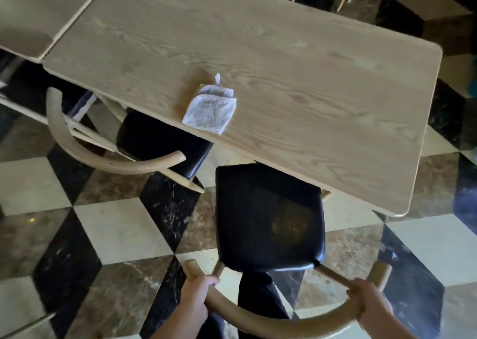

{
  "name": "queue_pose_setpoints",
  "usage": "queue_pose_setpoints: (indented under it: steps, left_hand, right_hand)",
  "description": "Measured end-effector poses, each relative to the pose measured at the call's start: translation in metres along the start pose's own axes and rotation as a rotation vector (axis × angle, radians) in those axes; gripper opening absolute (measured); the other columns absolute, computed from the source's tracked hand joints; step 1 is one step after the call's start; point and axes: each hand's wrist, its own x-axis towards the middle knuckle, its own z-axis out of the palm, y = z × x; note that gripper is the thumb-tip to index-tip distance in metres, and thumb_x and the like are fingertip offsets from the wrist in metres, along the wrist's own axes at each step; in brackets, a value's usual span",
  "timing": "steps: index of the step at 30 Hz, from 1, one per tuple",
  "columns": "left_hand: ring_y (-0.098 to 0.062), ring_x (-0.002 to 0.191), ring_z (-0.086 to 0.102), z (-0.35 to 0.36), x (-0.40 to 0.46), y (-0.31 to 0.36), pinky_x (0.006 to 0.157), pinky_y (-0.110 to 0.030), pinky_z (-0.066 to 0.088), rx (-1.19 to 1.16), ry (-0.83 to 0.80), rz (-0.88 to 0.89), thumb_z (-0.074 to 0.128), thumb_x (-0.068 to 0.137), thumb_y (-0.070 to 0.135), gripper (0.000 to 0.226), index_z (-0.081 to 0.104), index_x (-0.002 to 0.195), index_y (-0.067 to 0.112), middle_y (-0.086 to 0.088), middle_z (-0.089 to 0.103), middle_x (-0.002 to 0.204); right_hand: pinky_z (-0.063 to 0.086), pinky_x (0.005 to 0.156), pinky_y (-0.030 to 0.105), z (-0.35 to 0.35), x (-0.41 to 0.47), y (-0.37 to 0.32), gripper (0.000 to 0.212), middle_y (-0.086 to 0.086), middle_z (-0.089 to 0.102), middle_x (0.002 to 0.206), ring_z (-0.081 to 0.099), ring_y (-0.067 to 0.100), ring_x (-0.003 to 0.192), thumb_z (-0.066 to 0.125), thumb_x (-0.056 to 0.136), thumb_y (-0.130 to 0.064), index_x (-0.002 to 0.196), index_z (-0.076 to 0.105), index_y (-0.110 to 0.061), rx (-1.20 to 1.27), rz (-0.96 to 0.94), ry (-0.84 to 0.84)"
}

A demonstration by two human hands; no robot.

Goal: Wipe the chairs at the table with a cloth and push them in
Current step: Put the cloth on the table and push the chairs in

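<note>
Since the camera looks down from the head, only the hands and a bit of each arm show, cut off at the bottom edge. The back legs of the near chair (268,217) cannot be seen, and the front of its seat is tucked under the table (284,54) edge, so that part is hidden. Something dark hangs below the seat, and I cannot tell what it is.

The near chair has a shiny black seat with a dull, worn patch in the middle, and a curved wooden back rail. The left hand (196,297) is wrapped tight around the left end of that rail. The right hand (371,305) is wrapped tight around the right end.

A second chair (124,145) stands to the left. It has the same black seat and curved rail, and most of its seat sits under the table.

The cloth (210,111) is white and folded into a small square. It lies on the pale wooden table top, close to the near edge, between the two chairs. No hand touches it.

The floor (116,230) has black, white and brown tiles.
</note>
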Motion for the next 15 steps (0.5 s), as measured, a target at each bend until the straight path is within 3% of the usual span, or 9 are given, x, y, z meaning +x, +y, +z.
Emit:
queue_pose_setpoints:
  steps: [2, 5, 8, 10, 13, 15]
  left_hand:
    - [-0.031, 0.075, 0.053, -0.003, -0.005, 0.009, 0.065, -0.035, 0.040, -0.017, -0.010, -0.042, 0.076, 0.068, -0.004, 0.027, 0.062, 0.091, -0.008, -0.017, 0.057, 0.088]
    - [-0.032, 0.077, 0.052, -0.005, -0.002, 0.030, 0.063, -0.035, 0.040, 0.018, 0.044, 0.031, 0.079, 0.064, 0.002, 0.022, 0.065, 0.078, -0.006, -0.022, 0.058, 0.094]
    - [-0.032, 0.082, 0.057, -0.007, 0.005, 0.059, 0.073, -0.041, 0.048, 0.016, -0.022, 0.122, 0.078, 0.059, 0.008, 0.046, 0.067, 0.101, -0.007, -0.021, 0.061, 0.095]
    - [-0.028, 0.076, 0.060, -0.008, 0.014, 0.082, 0.076, -0.039, 0.053, 0.020, -0.127, 0.179, 0.072, 0.074, 0.003, 0.042, 0.064, 0.113, -0.008, -0.015, 0.063, 0.090]
    - [-0.022, 0.071, 0.058, -0.003, 0.014, 0.115, 0.060, -0.024, 0.049, 0.050, -0.143, 0.215, 0.069, 0.075, -0.007, 0.032, 0.065, 0.107, -0.002, -0.012, 0.064, 0.094]
    - [-0.032, 0.073, 0.061, 0.003, 0.011, 0.141, 0.062, -0.032, 0.052, 0.054, -0.163, 0.160, 0.074, 0.066, -0.006, 0.039, 0.061, 0.101, 0.008, -0.016, 0.064, 0.090]
  right_hand:
    - [0.037, 0.054, 0.033, 0.001, -0.005, -0.003, 0.011, 0.019, 0.056, 0.075, 0.047, 0.023, 0.058, 0.063, 0.086, 0.002, 0.078, 0.056, 0.000, 0.017, 0.025, -0.045]
    - [0.041, 0.055, 0.035, 0.009, -0.018, -0.008, 0.010, 0.022, 0.063, 0.088, 0.053, 0.026, 0.063, 0.069, 0.078, -0.001, 0.082, 0.061, 0.001, 0.045, -0.001, 0.005]
    - [0.049, 0.067, 0.042, 0.017, -0.020, 0.000, 0.013, 0.025, 0.066, 0.091, 0.061, 0.034, 0.077, 0.071, 0.076, -0.004, 0.081, 0.060, 0.002, 0.046, 0.016, -0.025]
    - [0.048, 0.064, 0.041, 0.027, -0.015, 0.005, 0.017, 0.026, 0.064, 0.089, 0.060, 0.034, 0.073, 0.067, 0.078, -0.004, 0.091, 0.060, 0.005, 0.094, 0.052, -0.073]
    - [0.047, 0.065, 0.041, 0.043, -0.011, 0.010, 0.026, 0.027, 0.065, 0.099, 0.059, 0.033, 0.077, 0.066, 0.076, -0.006, 0.099, 0.061, 0.003, 0.147, 0.098, -0.072]
    - [0.047, 0.065, 0.042, 0.051, -0.020, 0.008, 0.032, 0.028, 0.065, 0.105, 0.060, 0.033, 0.077, 0.066, 0.074, -0.005, 0.104, 0.061, 0.006, 0.200, 0.113, -0.069]
